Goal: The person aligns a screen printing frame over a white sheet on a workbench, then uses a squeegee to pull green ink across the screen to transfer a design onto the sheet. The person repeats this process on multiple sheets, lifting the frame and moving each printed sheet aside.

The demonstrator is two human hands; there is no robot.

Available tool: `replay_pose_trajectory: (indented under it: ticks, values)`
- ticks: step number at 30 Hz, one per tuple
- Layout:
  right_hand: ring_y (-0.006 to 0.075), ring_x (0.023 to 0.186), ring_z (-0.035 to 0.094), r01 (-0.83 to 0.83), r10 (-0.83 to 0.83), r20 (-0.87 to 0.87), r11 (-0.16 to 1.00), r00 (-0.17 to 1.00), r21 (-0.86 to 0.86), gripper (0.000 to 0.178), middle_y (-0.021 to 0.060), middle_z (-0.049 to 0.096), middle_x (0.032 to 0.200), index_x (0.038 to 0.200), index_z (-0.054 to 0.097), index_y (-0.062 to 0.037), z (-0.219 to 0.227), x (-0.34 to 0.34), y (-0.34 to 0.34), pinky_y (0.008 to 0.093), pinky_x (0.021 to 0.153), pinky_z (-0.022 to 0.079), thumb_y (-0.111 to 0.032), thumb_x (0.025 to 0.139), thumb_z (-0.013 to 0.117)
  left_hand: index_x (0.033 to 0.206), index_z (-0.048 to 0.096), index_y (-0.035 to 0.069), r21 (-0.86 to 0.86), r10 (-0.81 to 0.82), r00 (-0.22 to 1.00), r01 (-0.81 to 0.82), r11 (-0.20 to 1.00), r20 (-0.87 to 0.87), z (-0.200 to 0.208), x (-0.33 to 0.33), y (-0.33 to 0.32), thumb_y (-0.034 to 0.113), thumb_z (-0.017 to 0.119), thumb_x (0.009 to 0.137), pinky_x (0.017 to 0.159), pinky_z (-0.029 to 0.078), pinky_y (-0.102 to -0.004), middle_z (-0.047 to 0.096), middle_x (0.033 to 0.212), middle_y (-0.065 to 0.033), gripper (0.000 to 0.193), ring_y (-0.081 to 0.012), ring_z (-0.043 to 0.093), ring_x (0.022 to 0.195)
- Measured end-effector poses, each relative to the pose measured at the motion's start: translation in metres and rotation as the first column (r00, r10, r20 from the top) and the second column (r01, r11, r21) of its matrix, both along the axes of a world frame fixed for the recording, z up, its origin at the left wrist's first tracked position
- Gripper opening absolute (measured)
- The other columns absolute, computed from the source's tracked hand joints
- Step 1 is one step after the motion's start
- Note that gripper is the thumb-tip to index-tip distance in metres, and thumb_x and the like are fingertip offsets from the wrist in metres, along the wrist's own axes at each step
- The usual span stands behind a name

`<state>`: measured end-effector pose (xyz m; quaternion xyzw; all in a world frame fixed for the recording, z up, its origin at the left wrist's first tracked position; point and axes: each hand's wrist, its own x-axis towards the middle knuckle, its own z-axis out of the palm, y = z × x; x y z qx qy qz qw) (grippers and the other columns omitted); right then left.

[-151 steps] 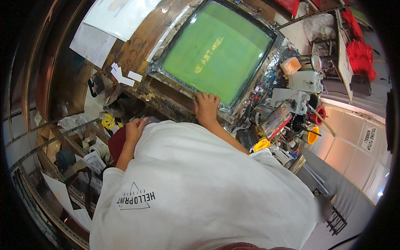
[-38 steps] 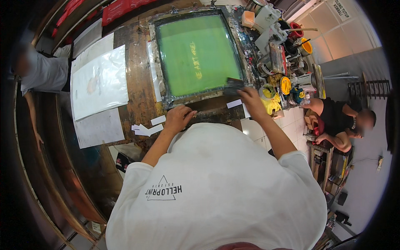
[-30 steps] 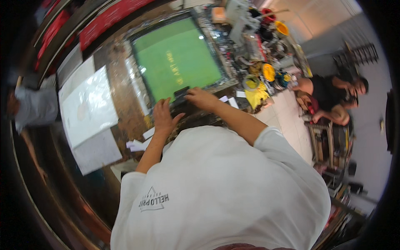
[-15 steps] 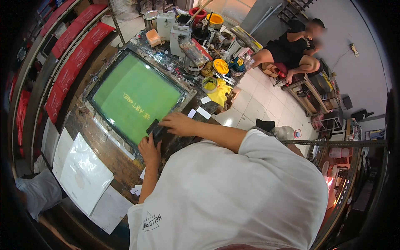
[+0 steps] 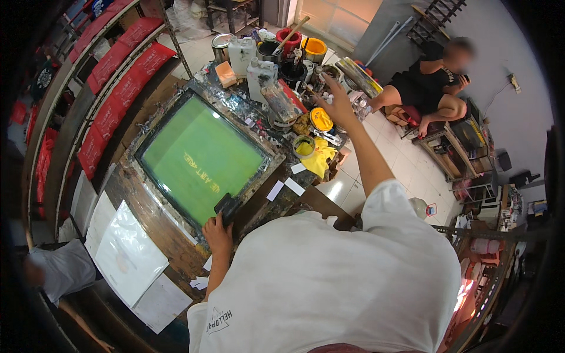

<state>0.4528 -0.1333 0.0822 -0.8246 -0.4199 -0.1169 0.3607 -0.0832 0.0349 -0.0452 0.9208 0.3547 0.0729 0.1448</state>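
My left hand [image 5: 218, 235] grips the near end of a black squeegee [image 5: 229, 206], which stands at the near corner of a screen-printing frame [image 5: 272, 163]. Green mesh [image 5: 200, 150] fills the frame, with a short patch of yellow lettering. My right arm stretches forward over the crowded far side of the bench. Above the jars, my right hand [image 5: 342, 106] has its fingers extended and apart, with nothing visible in it. Nearby are an open tub of yellow ink [image 5: 321, 119], a silver-and-red container [image 5: 282, 101] and a white jug [image 5: 261, 79].
White cards [image 5: 294, 186] lie right of the frame, beside a yellow cloth [image 5: 318, 157]. Clear-wrapped white sheets [image 5: 126, 247] rest at left, near shelves with red packages [image 5: 126, 97]. One person [image 5: 432, 79] sits at far right; another [image 5: 62, 267] is at lower left.
My right hand has let go of the squeegee and reached forward and right over the ink containers. My left hand still holds the squeegee. The whole view has shifted slightly.
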Motion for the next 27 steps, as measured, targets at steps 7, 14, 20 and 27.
replay_pose_trajectory:
  ticks: [7, 14, 20, 27]
  values:
    - [0.0472, 0.13, 0.061, -0.226, 0.164, -0.197, 0.909, 0.967, -0.351, 0.086, 0.0296, 0.063, 0.14, 0.164, 0.04, -0.0203, -0.003, 0.117, 0.083, 0.0527, 0.109, 0.048, -0.065, 0.095, 0.065, 0.134, 0.063, 0.009, -0.004, 0.073, 0.991, -0.074, 0.997, -0.108, 0.001, 0.012, -0.002, 0.025, 0.087, 0.083, 0.104, 0.041, -0.0506, 0.062, 0.12, -0.0157, 0.059, -0.0372, 0.058, 0.117]
    - [0.0453, 0.129, 0.062, -0.28, 0.187, -0.225, 0.803, 0.956, -0.526, 0.098, 0.0294, 0.061, 0.143, 0.167, 0.034, -0.0231, 0.0, 0.136, 0.096, 0.0539, 0.107, 0.05, -0.06, 0.087, 0.077, 0.134, 0.063, 0.01, -0.047, 0.179, 0.969, -0.19, 0.981, -0.167, 0.011, 0.018, -0.016, 0.02, 0.088, 0.08, 0.105, 0.042, -0.0514, 0.063, 0.123, -0.0163, 0.06, -0.0391, 0.058, 0.119]
    - [0.0486, 0.125, 0.061, -0.109, 0.11, -0.039, 0.752, 0.993, -0.65, 0.126, 0.0295, 0.061, 0.131, 0.17, 0.022, -0.0294, -0.02, 0.13, 0.116, 0.0572, 0.102, 0.052, -0.057, 0.07, 0.092, 0.134, 0.064, 0.01, -0.053, 0.226, 0.964, -0.235, 0.971, -0.144, 0.013, 0.024, -0.019, 0.018, 0.087, 0.08, 0.105, 0.043, -0.0524, 0.063, 0.125, -0.0173, 0.059, -0.0402, 0.058, 0.119]
    - [0.0483, 0.131, 0.057, -0.171, 0.105, -0.179, 0.896, 0.978, -0.409, 0.125, 0.0309, 0.052, 0.141, 0.166, 0.034, -0.017, -0.04, 0.128, 0.129, 0.0514, 0.11, 0.05, -0.04, 0.062, 0.099, 0.136, 0.063, 0.01, -0.071, 0.269, 0.95, -0.283, 0.956, -0.161, 0.021, 0.03, -0.022, 0.015, 0.086, 0.081, 0.106, 0.043, -0.0524, 0.062, 0.127, -0.0174, 0.059, -0.0403, 0.057, 0.122]
